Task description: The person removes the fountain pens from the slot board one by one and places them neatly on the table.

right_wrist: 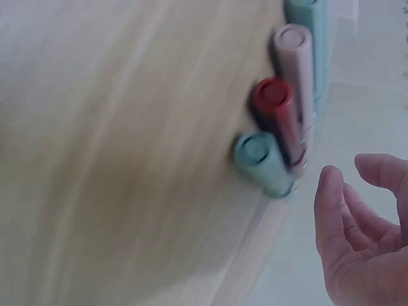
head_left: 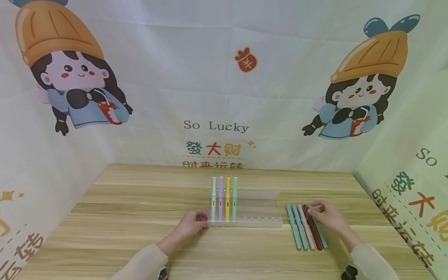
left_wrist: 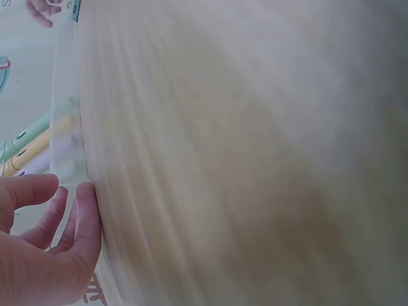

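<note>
Hovering with nearer right hand (head_left: 329, 217), fingers parted, empty, by far end of rightmost teal pen (head_left: 321, 234), slanting away leftward; with left hand (head_left: 191, 224) at rack (head_left: 259, 223), can't tell if gripping.

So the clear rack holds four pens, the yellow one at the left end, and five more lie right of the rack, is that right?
No, the yellow pen isn't leftmost: the head view shows it third from the left in the rack, between the purple pen and the green pen. The rest stands.
</note>
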A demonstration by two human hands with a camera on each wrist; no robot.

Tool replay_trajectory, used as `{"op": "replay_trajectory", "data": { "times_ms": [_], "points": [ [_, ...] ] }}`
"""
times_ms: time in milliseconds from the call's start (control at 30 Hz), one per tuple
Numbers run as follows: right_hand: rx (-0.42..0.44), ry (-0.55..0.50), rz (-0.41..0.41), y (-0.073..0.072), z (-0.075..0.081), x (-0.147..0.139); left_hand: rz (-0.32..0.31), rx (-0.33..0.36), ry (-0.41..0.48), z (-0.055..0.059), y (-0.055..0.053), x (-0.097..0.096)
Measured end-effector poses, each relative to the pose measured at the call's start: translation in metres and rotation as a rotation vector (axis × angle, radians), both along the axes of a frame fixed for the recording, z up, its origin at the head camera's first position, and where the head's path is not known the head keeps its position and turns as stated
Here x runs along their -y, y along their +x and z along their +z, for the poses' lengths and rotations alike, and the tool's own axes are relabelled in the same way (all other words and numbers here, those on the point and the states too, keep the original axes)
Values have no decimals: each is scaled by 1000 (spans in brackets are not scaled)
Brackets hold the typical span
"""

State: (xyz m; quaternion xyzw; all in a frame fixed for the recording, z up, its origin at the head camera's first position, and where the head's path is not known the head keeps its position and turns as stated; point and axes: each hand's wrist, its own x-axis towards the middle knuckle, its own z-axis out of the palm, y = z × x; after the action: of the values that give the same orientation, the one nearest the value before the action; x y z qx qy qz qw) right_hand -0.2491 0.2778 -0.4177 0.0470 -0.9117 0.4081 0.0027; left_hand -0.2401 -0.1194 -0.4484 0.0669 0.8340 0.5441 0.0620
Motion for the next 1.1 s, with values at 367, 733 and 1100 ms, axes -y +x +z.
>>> {"op": "replay_trajectory", "data": {
  "times_ms": [367,733,1100],
  "points": [
    [-14,-4,37,-12,9,36,7,11,9,1,1,0],
    [-25,-67,81,-17,4,73,-1,6,11,1,1,0],
    [-69,-153,154,-19,-5,104,-3,0,7,0,1,0]
  ]
}}
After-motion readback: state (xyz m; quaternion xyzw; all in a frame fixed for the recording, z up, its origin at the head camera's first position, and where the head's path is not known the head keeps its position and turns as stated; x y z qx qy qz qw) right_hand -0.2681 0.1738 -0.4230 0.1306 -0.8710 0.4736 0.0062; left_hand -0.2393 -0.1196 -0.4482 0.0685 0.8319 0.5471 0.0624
